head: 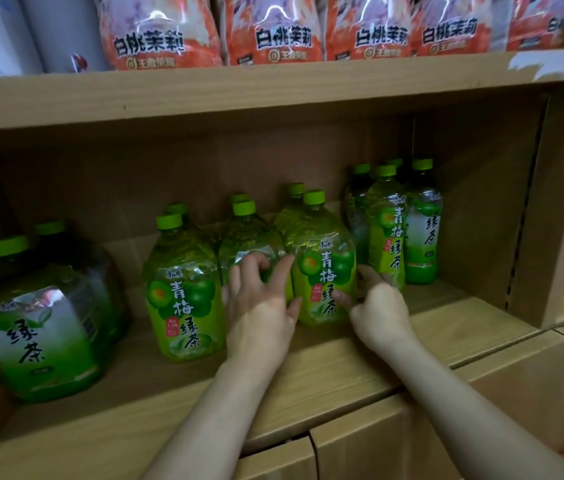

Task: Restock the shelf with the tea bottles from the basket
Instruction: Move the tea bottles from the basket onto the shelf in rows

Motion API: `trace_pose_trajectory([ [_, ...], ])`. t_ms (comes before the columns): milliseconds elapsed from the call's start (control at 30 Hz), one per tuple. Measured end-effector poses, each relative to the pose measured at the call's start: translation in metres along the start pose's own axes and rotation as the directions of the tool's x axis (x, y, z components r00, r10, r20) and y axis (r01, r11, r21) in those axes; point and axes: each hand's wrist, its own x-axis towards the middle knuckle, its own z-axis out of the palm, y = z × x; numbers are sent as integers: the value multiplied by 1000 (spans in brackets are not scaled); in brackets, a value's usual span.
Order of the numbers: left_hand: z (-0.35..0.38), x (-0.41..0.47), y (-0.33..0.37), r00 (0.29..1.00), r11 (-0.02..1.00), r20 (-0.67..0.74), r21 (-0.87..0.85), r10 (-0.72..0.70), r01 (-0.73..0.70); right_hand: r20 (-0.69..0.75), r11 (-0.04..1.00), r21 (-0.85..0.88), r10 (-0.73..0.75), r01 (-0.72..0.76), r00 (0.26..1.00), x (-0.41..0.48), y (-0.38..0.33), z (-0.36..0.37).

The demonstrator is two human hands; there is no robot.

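My right hand (pixel 377 306) curls round the bottle (pixel 323 268), midway along the shelf (pixel 342 362), behind its front edge. My left hand (pixel 259 299), fingers spread, presses its other side. Pushing rightward could topple the slim bottles (pixel 386 223) beside it.

The label of the middle bottle (pixel 249 237) is being covered by the left hand (pixel 259 303); the fingertips of the right hand (pixel 381 313) are being hidden behind the front plum tea bottle (pixel 322 265); the pink bags (pixel 273 29) are being cut off by the top edge.

open shelf gap (pixel 135 265) between dark-label bottle (pixel 36 327) and plum-tea bottles (pixel 183 292)
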Motion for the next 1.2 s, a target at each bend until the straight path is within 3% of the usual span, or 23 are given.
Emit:
trace_pose_trajectory([
  [133,4,0,-1,1000,1000,1,-7,-13,13,-96,997,70,-9,16,995,7,-4,9],
  [333,1,0,-1,999,1000,31,-20,-17,18,98,1000,-5,14,-13,995,3,3,-4],
  [500,-8,1,-2,997,986,48,-152,-64,70,19,988,113,-106,103,994,-33,12,-64],
  [633,-21,0,8,959,951,264,-256,-106,176,15,972,173,-166,161,986,-79,27,-137],
  [733,-33,-3,22,934,951,357,-274,-37,142,32,989,74,-130,127,991,-114,40,-181],
  [867,-51,-13,52,962,863,271,-491,23,118,46,997,-63,-44,47,998,-159,70,-220],
  [967,-58,-33,92,955,794,243,-608,172,12,36,967,-253,-1,10,999,-184,117,-237],
  [1067,-55,-63,139,890,713,290,-699,353,-55,27,910,-413,61,-45,998,-212,136,-249],
  [1200,-38,-113,206,793,608,368,-794,485,-4,47,825,-537,240,-178,970,-256,199,-268],
])
